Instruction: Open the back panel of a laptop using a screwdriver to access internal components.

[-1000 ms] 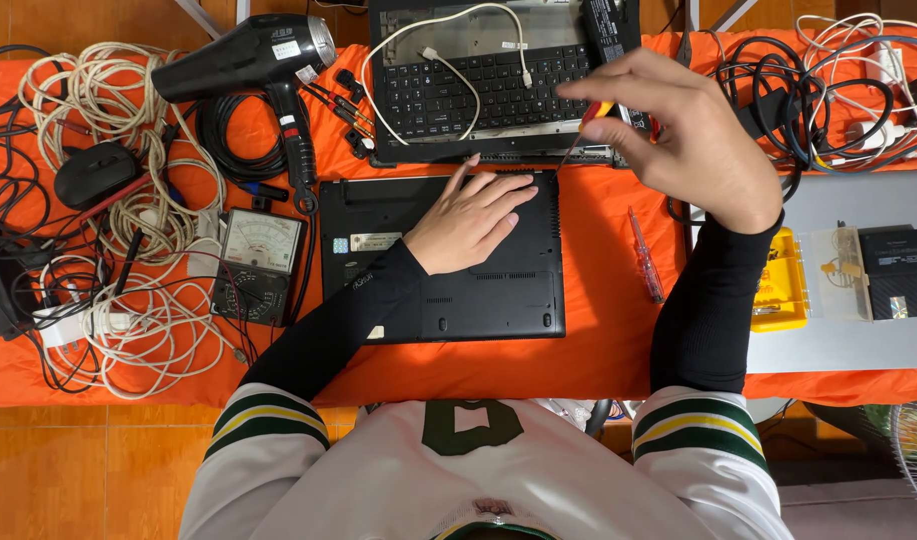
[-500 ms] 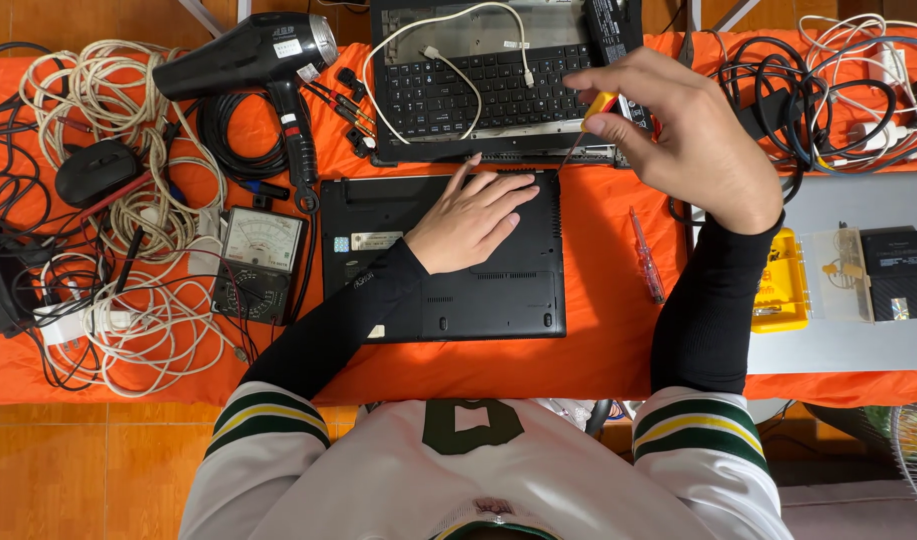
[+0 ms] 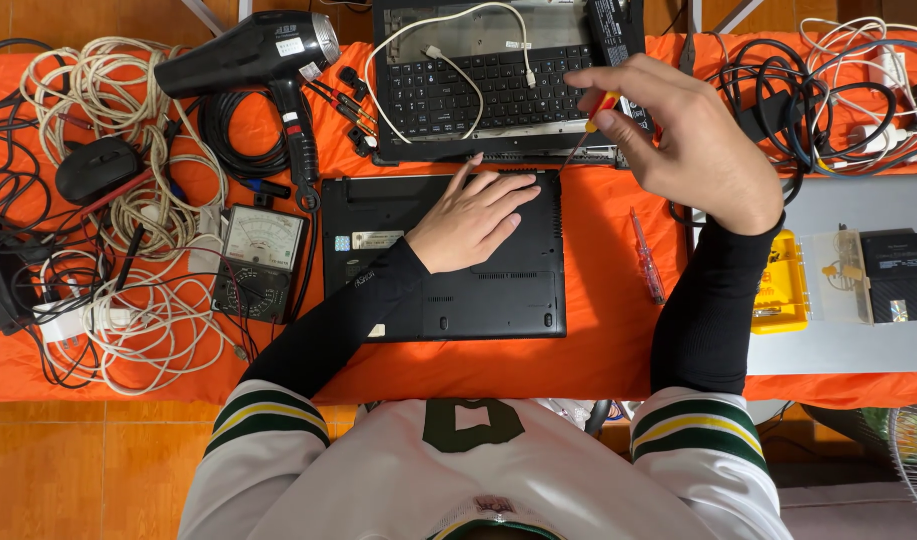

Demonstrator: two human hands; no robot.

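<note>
Sleeves of black stretch fabric are reaching up from the bottom of the frame across the orange cloth-covered table (image 3: 598,360). Just above centre, the left hand (image 3: 470,220) is lying flat, fingers spread and gripping nothing, pressing on the upturned black plastic laptop base (image 3: 443,290). That base is resting closed, its bottom panel looking still in place, so the opening work appears to be at an early stage.

Right of centre, the right hand (image 3: 688,140) is pinching the red-and-yellow handle of a small thin-shafted screwdriver (image 3: 586,128) between thumb and fingertips, the fingers curled closely about it. Its tip is pointing down toward the upper right corner of the base; whether it is seated in a screw I cannot tell.

A clear-handled red screwdriver (image 3: 646,256) is lying on the cloth right of the base. Left of it, a grey analogue multimeter (image 3: 261,262) is sitting. Farther up, a second dismantled laptop with bare keyboard (image 3: 478,85) and a black hair dryer (image 3: 258,60) are occupying the top of the frame.
</note>
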